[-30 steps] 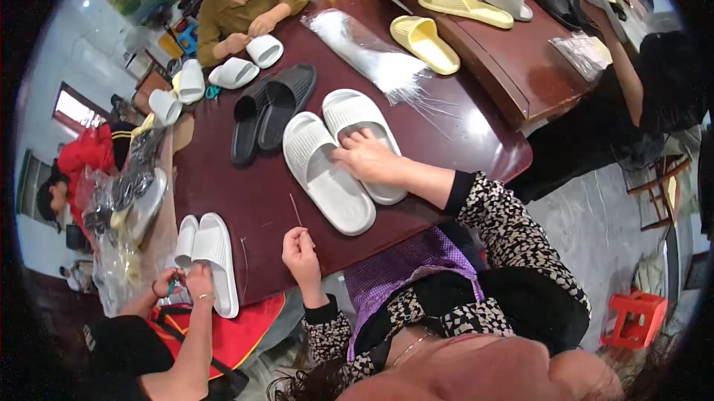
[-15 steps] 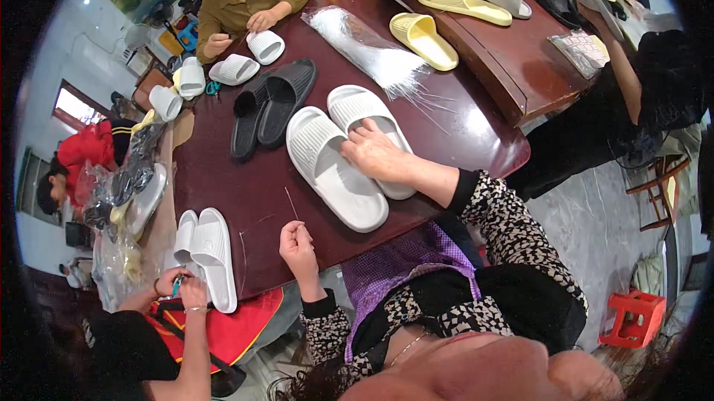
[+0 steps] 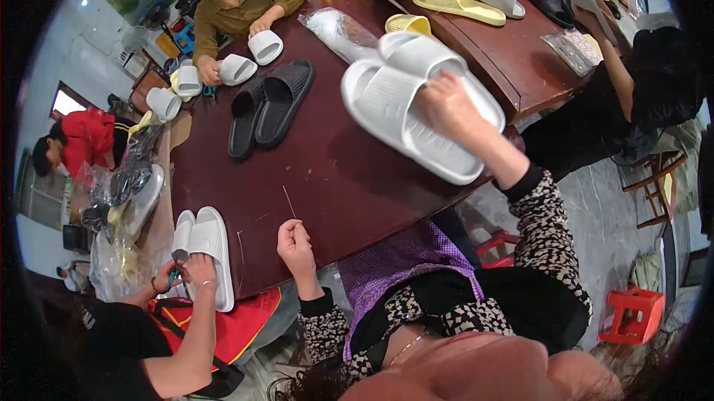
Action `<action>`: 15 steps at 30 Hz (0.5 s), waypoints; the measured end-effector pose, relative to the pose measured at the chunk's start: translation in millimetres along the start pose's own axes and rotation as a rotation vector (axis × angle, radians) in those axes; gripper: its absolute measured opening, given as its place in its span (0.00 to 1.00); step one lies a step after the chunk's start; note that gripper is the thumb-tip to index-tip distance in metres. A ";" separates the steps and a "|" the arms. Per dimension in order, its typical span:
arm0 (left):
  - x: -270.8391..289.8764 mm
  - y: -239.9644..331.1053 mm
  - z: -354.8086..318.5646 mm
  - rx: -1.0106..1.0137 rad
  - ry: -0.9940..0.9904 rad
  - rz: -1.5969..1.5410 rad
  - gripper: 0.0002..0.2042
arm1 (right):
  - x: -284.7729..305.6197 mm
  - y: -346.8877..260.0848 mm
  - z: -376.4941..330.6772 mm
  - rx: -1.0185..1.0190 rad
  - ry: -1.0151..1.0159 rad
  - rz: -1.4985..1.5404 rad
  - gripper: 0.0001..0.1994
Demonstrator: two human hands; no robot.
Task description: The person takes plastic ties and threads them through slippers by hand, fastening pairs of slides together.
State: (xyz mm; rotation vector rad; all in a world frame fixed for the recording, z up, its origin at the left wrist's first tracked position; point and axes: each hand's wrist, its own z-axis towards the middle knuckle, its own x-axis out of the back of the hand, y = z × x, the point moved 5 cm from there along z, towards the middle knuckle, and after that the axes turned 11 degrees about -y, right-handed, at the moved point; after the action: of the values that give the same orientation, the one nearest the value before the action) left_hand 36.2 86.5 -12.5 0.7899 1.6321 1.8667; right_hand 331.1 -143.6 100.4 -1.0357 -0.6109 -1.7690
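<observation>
The fingers of the left hand (image 3: 297,248) pinch a thin strip (image 3: 288,202) at the near edge of the counter (image 3: 335,185). The fingers of the right hand (image 3: 455,110) grasp a pair of pale grey slippers (image 3: 398,107), held up above the counter's right side. Beyond, to the left, lie dark slippers (image 3: 281,107); farther off, a clear plastic bag (image 3: 335,33) lies partly hidden behind the pale pair.

Slippers (image 3: 390,100) in right hand (image 3: 450,107): matt, plastic-looking; straps ribbed. Table (image 3: 320,159) below grip: glossy, smooth, wood-like. Packet (image 3: 338,33) beyond grip: shiny clear plastic. Apron (image 3: 405,260), nearer side: cloth.
</observation>
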 end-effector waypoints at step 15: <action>38.1 -50.6 9.6 -0.007 -0.004 0.036 0.03 | -7.4 154.8 -28.7 -0.416 -0.202 -0.246 0.06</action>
State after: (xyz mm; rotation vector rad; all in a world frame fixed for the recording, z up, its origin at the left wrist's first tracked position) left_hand 17.7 127.0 -58.5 0.8242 1.6184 1.8935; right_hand 462.5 -226.1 72.3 -1.4893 -0.5195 -2.0767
